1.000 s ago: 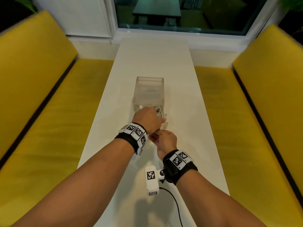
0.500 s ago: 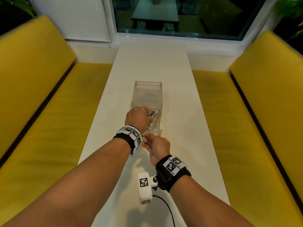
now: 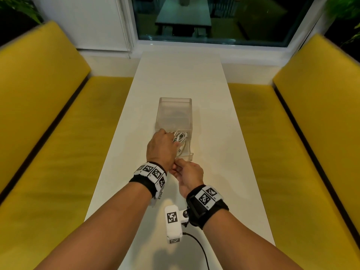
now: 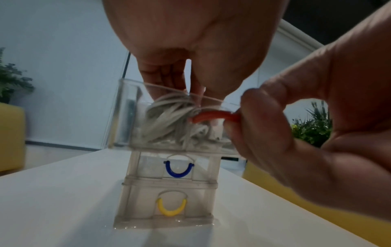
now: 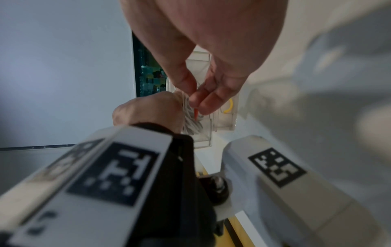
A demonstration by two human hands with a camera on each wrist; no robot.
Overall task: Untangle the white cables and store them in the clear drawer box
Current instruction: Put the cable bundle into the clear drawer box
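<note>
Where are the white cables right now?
At the head view's centre, the white cables sit in the pulled-out top drawer of the clear drawer box, gripped by the left hand; the right hand pinches the drawer's red handle.

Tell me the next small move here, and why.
Probably release and lift the left hand out of the open top drawer: the white cables already lie inside it, and the right hand pinches its red handle, ready to push it shut.
</note>
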